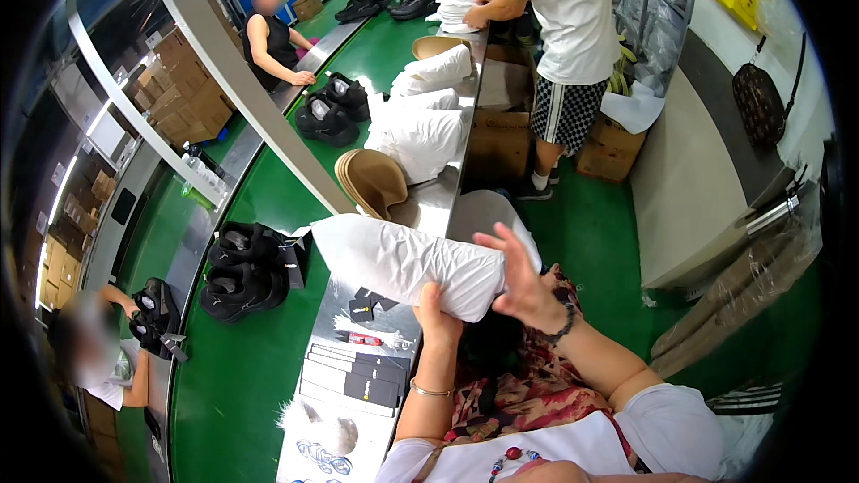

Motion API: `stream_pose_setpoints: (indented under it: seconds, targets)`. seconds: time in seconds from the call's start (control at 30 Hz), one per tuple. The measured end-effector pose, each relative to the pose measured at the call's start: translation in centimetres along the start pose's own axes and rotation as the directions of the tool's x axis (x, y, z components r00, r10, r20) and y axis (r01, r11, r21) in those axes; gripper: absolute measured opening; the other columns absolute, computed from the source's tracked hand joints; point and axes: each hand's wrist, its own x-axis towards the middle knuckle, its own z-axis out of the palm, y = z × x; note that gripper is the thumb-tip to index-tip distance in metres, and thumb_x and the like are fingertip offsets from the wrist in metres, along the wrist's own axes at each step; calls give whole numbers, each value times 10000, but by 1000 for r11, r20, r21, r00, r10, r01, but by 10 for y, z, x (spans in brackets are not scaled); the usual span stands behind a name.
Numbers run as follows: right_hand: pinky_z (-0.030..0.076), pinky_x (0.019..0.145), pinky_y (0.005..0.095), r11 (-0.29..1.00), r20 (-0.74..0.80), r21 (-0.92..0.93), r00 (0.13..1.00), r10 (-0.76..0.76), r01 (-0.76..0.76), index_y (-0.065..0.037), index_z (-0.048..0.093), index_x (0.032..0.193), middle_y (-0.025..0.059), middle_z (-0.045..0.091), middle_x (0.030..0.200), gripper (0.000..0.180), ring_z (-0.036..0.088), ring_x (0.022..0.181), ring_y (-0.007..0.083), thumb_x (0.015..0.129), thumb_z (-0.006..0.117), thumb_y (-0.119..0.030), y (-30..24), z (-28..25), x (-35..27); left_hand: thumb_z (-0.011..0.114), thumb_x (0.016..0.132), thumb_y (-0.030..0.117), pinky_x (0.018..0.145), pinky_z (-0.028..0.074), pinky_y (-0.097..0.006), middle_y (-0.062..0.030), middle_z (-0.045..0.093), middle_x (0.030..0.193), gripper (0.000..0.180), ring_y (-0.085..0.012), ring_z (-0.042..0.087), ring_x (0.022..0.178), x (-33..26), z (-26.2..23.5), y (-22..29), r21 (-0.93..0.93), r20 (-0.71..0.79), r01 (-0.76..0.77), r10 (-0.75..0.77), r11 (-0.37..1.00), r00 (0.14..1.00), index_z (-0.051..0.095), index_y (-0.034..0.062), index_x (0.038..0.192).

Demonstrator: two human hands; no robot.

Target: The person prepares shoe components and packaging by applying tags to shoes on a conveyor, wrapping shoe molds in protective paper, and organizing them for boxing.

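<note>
Left hand point(437, 311) clamps my white stuffed bag point(403, 264) from below at its near end; right hand point(523, 282), fingers spread, presses that end, long axis running leftward.

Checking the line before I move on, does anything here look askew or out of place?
Nothing stands out. The left hand grips the white bag from below, the right hand rests open on it, and black shoes sit paired on the green belt.
</note>
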Motion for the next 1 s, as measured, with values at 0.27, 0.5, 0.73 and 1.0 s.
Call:
stream_pose_setpoints:
  seconds: [0.27,0.5,0.73,1.0]
  targets:
    - [399,922,304,980,-289,-197,953,-88,31,-9,277,1250,103,435,1146,841,462,1069,169,640,828,-186,3,28,-7,637,781,422,1032,314,-381,-136,433,1288,783,-255,423,1202,-2,7,-1,195,87,-83,67,977,994,313,-34,1329]
    - [455,785,388,455,122,-807,859,-497,378,-9,406,1152,187,514,1045,688,551,914,336,602,803,-122,-31,-30,8,425,951,315,1055,223,-392,-201,344,1372,584,-285,315,1281,-4,36,55,854,421,-520,563,18,711,268,-81,1350]
    - [467,780,409,300,541,-665,718,-438,684,-21,418,1131,200,514,1076,665,551,923,356,587,792,-107,-58,-28,6,436,969,194,797,446,-256,-79,611,946,281,-133,574,871,12,21,55,401,16,-112,116,909,993,547,-56,1036]
    - [451,810,347,721,8,-664,966,-260,200,13,373,1192,171,509,1060,772,550,953,249,602,835,-174,-27,-13,-32,548,884,278,846,470,-358,-109,605,1029,378,-207,592,953,20,25,51,-63,-10,237,-238,969,971,538,-39,1089]
